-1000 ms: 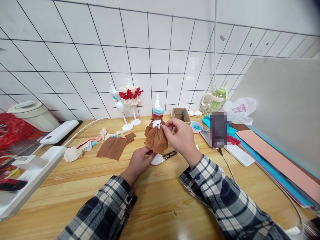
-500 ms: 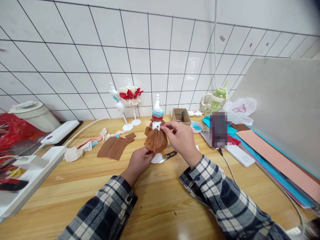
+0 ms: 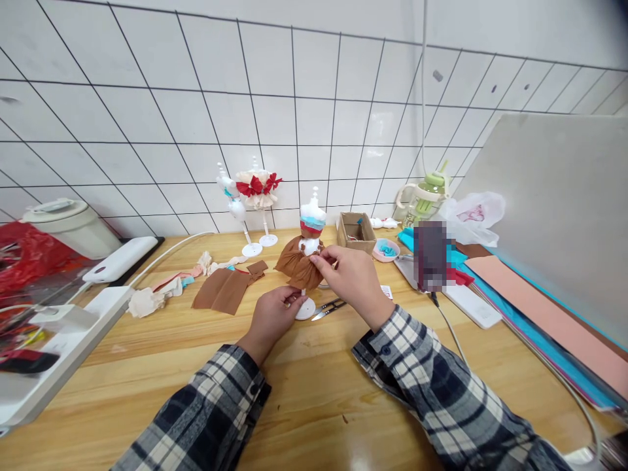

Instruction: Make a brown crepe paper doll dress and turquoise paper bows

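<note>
A small white dress-form mannequin [image 3: 313, 210] stands in front of me on a round white base [image 3: 306, 309]. A blue and red band wraps its chest, and a gathered brown skirt [image 3: 294, 261] of thin crepe-like material flares from its waist. With thumb and fingers, my left hand [image 3: 275, 317] grips the stand just above the base, below the skirt. My right hand [image 3: 356, 278] pinches the skirt's right side near the waist. Thread snips [image 3: 330, 307] lie beside the base, partly behind my right hand.
Brown pieces [image 3: 223, 288] and cream scraps [image 3: 147, 299] lie to the left. Two more mannequins [image 3: 252, 249] stand by the tiled wall. Behind are a cardboard box [image 3: 356, 231] and a pink bowl [image 3: 386, 250]. Coloured sheets [image 3: 544, 301] lie right; a power strip [image 3: 88, 333] lies left.
The mannequin has turned and stands more upright, with its skirt now spread out to the left. My right hand has shifted slightly left and down along the skirt; my left hand stays at the stand.
</note>
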Tool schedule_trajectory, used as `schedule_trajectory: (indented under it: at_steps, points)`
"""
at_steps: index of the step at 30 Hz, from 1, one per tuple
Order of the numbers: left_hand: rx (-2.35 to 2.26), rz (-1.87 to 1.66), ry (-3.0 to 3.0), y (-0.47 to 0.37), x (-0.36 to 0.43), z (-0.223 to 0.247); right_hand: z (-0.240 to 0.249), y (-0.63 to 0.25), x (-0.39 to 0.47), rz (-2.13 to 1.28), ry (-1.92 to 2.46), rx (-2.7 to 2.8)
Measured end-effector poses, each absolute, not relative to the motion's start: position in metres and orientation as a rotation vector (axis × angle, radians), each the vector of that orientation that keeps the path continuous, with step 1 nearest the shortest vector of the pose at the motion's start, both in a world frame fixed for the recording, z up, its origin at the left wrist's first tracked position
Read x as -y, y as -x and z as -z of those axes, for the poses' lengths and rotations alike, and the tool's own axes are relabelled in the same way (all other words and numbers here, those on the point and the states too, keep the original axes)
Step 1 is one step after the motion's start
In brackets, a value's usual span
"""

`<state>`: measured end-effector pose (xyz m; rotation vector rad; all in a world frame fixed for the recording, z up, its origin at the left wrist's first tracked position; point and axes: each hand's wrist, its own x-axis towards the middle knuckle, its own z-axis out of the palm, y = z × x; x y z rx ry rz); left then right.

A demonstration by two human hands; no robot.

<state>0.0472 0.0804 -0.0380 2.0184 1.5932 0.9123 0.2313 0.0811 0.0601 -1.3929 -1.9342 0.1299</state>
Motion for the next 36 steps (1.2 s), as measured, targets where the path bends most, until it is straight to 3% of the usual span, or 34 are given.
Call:
schedule_trajectory:
  at_steps: [6,15,29,36]
  points:
    - [-1.648,-0.964,-1.948,-0.041,-0.086,0.041,-0.05,-0.235,-0.076,-0.11,1.354,1.867]
    - [-1.634,-1.041,-1.886,-0.037,-0.088,0.042,0.035,-0.244,-0.043,-0.464,1.338,1.998]
    - [-1.5,-0.908,-2.144,-0.059,-0.048,0.031,0.025,-0.237,-0.029,-0.106,1.247,1.414]
    - [-1.518,-0.879,-2.12,-0.063,-0.04,0.033,0.026,-0.234,-0.026,-0.2,1.224,1.313]
